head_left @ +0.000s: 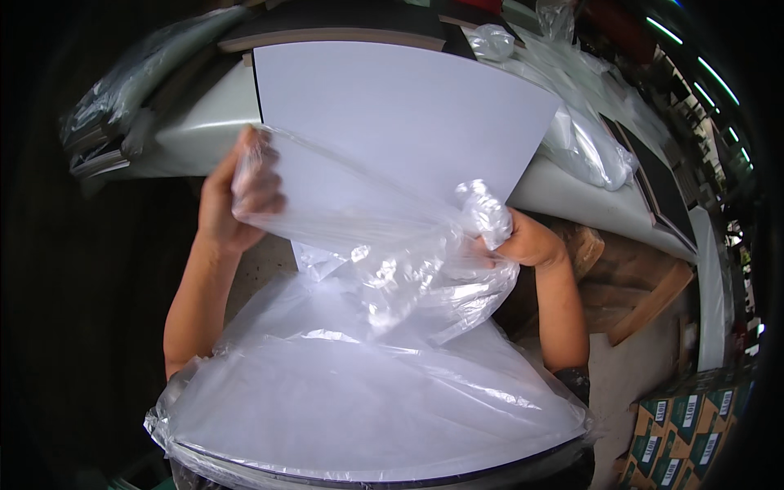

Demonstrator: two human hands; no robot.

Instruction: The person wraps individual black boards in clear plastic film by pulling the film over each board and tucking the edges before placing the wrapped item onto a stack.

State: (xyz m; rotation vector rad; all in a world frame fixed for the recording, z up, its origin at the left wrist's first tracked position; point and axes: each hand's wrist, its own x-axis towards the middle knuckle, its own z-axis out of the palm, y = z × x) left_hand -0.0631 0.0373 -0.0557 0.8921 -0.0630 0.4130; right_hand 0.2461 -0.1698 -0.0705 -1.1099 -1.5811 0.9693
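Nearest me, the clear plastic bag [367, 392] covers the white panel's [408, 114] near end. Above it, my left hand [233, 200] (forearm raised) clutches the bag's mouth; my right hand [527, 241] fists bunched film at the panel's right edge.

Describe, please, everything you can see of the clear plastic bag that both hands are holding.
The clear plastic bag is thin, glossy, crinkled film. Its lower part is stretched smooth over a white panel near the bottom edge; its upper part is bunched and lifted. The left hand grips its upper left edge through the film, and the right hand clutches a twisted bunch of it. Another white panel lies flat behind it.
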